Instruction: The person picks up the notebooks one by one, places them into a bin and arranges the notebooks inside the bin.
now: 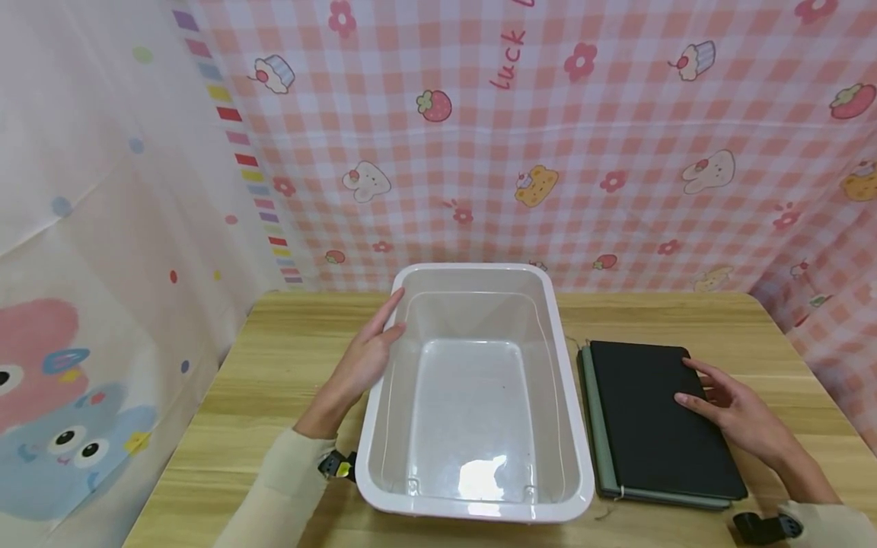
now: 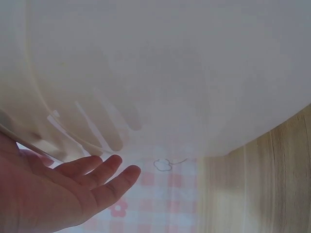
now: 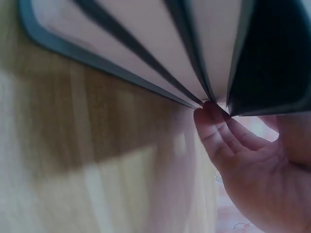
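Note:
A deep, light grey plastic bin [image 1: 473, 511] stands on the table with nothing inside it. My left hand [image 1: 363, 358] rests at its left rim, thumb over the edge. In the left wrist view the fingers [image 2: 112, 187] extend loosely beside the outer wall. Right of the bin lies a stack of notebooks [image 1: 658, 426], a black one on top and a grey-green cover showing underneath. My right hand [image 1: 743, 415] holds the stack's right edge, thumb on the black cover. In the right wrist view its fingertips [image 3: 206, 119] are against the edges of the covers.
The wooden table [image 1: 274, 380] extends to both sides. Behind it hangs a pink checked cloth [image 1: 466, 152]; a white cartoon-printed cloth [image 1: 123, 228] hangs at the left. A thin cord [image 1: 620, 495] shows at the notebooks' near edge.

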A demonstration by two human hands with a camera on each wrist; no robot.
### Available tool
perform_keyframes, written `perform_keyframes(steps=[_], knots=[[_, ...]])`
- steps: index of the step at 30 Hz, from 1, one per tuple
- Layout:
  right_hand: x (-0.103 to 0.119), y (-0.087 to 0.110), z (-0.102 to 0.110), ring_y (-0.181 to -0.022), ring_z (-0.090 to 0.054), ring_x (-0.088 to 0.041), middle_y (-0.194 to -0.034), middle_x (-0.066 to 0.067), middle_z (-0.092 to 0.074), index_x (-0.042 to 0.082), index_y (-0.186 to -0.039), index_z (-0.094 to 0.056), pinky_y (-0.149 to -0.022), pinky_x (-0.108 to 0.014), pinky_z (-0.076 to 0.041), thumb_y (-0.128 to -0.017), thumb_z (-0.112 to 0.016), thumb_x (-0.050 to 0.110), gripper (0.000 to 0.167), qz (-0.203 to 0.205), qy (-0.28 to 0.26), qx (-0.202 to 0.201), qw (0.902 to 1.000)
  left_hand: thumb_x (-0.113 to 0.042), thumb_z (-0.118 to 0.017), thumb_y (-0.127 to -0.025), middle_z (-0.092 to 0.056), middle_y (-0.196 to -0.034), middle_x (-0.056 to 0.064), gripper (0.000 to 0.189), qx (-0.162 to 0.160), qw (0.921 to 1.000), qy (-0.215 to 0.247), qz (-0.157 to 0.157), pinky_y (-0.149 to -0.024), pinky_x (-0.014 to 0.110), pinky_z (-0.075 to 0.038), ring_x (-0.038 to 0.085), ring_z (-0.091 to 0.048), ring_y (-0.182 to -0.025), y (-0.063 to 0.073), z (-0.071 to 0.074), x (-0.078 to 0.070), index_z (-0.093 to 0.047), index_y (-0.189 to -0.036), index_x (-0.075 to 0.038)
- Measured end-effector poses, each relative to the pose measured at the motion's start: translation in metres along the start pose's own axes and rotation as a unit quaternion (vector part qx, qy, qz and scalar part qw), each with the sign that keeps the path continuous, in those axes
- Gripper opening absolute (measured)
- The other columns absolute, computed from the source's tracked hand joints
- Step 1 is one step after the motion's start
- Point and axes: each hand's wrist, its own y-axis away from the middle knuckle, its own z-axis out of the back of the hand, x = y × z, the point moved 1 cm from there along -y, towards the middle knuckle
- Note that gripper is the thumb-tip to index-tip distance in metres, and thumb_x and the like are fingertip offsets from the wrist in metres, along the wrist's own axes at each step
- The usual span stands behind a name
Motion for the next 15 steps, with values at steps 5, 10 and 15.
perform_keyframes(steps=[5,10,15], knots=[[-0.0015,0.0001,0.0007,-0.123,-0.045,-0.057,-0.146,-0.040,-0.029,0.007,-0.159,-0.017,-0.074,-0.032,-0.055,-0.100,-0.058,0.034,0.077,-0.001,-0.025,0.009,0.9997,-0.024,-0.039,-0.106,-0.016,-0.165,-0.002,0.055,0.000,1.0000,0.006,0.001,-0.108,0.049,-0.039,0.031,-0.036,-0.140,0.0002,0.0001,0.0007,-0.023,-0.158,-0.031],[-0.0030,-0.0004,0.0031,-0.130,-0.029,-0.065,-0.152,-0.041,-0.018,0.012,-0.160,-0.010,-0.082,-0.047,-0.054,-0.101,-0.057,0.037,0.080,-0.011,-0.045,0.026,0.9986,-0.024,-0.038,-0.106,-0.017,-0.165,-0.001,0.055,-0.001,1.0000,0.004,0.003,-0.104,0.049,-0.043,0.033,-0.040,-0.137,0.0003,0.0003,0.0011,-0.023,-0.158,-0.032],[-0.0031,-0.0014,0.0056,-0.134,-0.024,-0.057,-0.154,-0.038,-0.016,0.018,-0.161,-0.005,-0.087,-0.063,-0.045,-0.101,-0.054,0.042,0.080,-0.022,-0.041,0.042,0.9980,-0.023,-0.039,-0.106,-0.018,-0.165,-0.001,0.055,-0.008,0.9999,0.010,0.004,-0.108,0.049,-0.040,0.030,-0.038,-0.140,0.0000,0.0000,0.0012,-0.025,-0.158,-0.031]])
